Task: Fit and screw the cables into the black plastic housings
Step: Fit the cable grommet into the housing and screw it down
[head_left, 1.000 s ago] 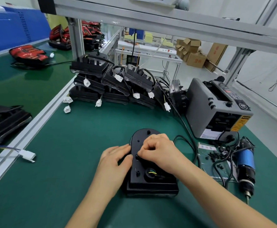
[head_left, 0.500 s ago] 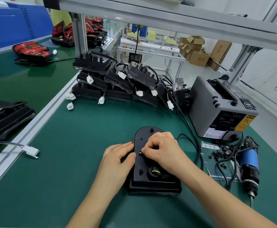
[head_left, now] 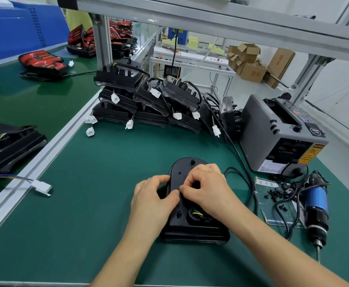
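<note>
bench, head view: 1 black housing (head_left: 192,228) lies flat on the green mat (head_left: 86,204) straight ahead, rounded end away from the person, both hands over its middle. change over the last second: the left hand (head_left: 152,199), which lay fairly flat along the housing's left edge with fingers stretched out, now has its fingers curled in on that edge, and its thumb has come across to meet the fingertips of the right hand (head_left: 206,189). the right hand has stayed where it was, fingers bunched tight in a pinch over the centre of the housing; what they pinch is hidden under them, most likely the cable (head_left: 234,168), which comes out from beneath that hand, loops to the right and runs off across the mat. housing has not shifted on the mat; only the viewpoint has drifted. coloured wires (head_left: 196,214) show in the round opening near the housing's near end. reading: the left hand going from steadying to helping suggests the cable is being pressed into its seat with 2 hands, so this is the fitting step, not yet the screwing. the electric screwdriver (head_left: 316,204) lies untouched well to the right, and the loose screws (head_left: 273,194) sit on a sheet between it and the housing. a stack of housings (head_left: 132,94) with white plugs sits at the back of the mat
</note>
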Demonstrator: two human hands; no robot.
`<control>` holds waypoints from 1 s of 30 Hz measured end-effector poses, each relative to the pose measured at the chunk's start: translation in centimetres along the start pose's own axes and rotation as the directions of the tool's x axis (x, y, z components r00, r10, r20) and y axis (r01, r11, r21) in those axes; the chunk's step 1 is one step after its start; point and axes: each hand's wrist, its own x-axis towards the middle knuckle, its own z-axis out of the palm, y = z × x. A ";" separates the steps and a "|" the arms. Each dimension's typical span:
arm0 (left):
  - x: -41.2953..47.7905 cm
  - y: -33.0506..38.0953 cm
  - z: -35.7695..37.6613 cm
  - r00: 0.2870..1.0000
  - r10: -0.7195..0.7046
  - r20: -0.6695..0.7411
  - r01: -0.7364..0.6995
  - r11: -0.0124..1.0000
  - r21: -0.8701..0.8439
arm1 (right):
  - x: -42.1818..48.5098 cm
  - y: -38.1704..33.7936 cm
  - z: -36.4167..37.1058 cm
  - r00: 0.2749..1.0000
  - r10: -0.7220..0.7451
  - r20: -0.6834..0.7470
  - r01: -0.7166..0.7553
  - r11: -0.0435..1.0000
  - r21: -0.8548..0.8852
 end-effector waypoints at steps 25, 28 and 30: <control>-2.1 0.2 -2.7 0.790 0.554 0.264 -0.519 0.373 0.769 | -3.6 3.1 -0.5 0.974 -0.166 -0.153 0.157 0.985 -0.069; -2.6 0.3 -2.3 0.837 0.485 0.253 -0.498 0.482 0.720 | -3.6 3.3 -0.3 0.972 -0.151 -0.178 0.147 0.988 -0.034; -2.7 0.0 -1.9 0.874 0.427 0.232 -0.467 0.608 0.642 | -3.5 3.4 -0.3 0.973 -0.129 -0.191 0.137 0.990 0.031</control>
